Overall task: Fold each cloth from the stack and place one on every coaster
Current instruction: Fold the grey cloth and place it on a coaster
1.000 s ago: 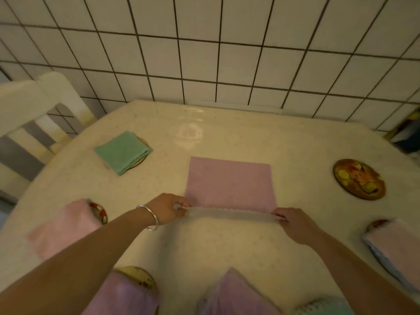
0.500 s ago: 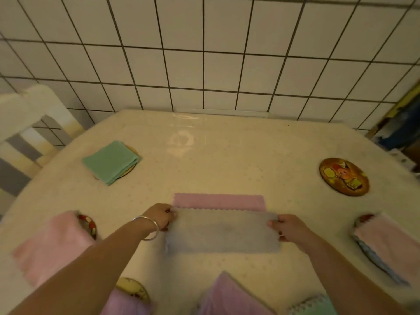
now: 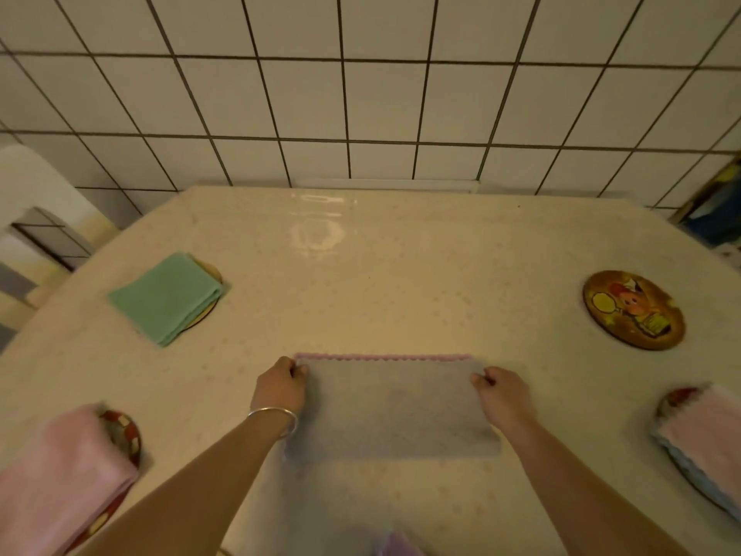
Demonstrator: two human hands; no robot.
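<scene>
A pink-and-grey cloth (image 3: 391, 411) lies folded in half on the table (image 3: 401, 282), grey side up, with a thin pink edge showing along its far side. My left hand (image 3: 280, 389) pinches its far left corner and my right hand (image 3: 501, 397) pinches its far right corner. A bare round picture coaster (image 3: 633, 309) sits at the right. A folded green cloth (image 3: 166, 298) covers a coaster at the left. A pink cloth (image 3: 60, 479) lies on a coaster (image 3: 122, 435) at the near left. Another pink cloth (image 3: 705, 427) rests on a coaster at the near right.
A white tiled wall (image 3: 361, 94) rises behind the table. A pale chair back (image 3: 36, 218) stands at the far left. A strip of purple cloth (image 3: 395, 545) shows at the bottom edge. Blue and yellow items (image 3: 717, 210) sit off the table's far right corner.
Both hands carried the cloth's near edge away from me over the pink side, laying it down on the far edge. The cloth went from flat and open to folded in half.
</scene>
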